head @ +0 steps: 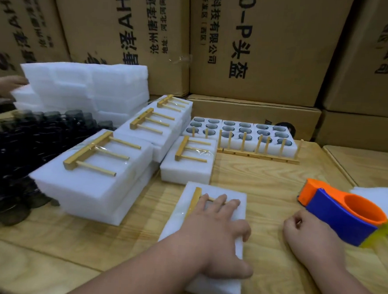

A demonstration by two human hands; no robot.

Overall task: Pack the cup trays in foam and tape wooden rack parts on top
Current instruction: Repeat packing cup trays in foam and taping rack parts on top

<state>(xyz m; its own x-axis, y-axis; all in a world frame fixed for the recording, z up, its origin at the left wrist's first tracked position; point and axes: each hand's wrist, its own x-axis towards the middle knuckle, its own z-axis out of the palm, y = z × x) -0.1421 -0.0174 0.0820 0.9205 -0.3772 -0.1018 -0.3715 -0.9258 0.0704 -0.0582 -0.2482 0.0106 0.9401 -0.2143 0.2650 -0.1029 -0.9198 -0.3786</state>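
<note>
My left hand [215,235] lies flat with spread fingers on a white foam pack [184,218] in front of me, pressing a wooden rack part [195,201] against its top. My right hand [307,236] sits on the table to the right, fingers curled into a loose fist, just beside a blue and orange tape dispenser [342,213]; whether it holds anything I cannot tell. Finished foam packs with taped wooden parts [98,155] are stacked to the left and behind. Foam trays with dark cups [241,131] stand at the back.
Loose wooden rack parts [258,150] stand upright before the cup trays. A stack of foam sheets [86,87] and dark glass cups [19,151] fill the left. Cardboard boxes [256,49] wall the back. Another person's hand [5,84] touches the foam at far left.
</note>
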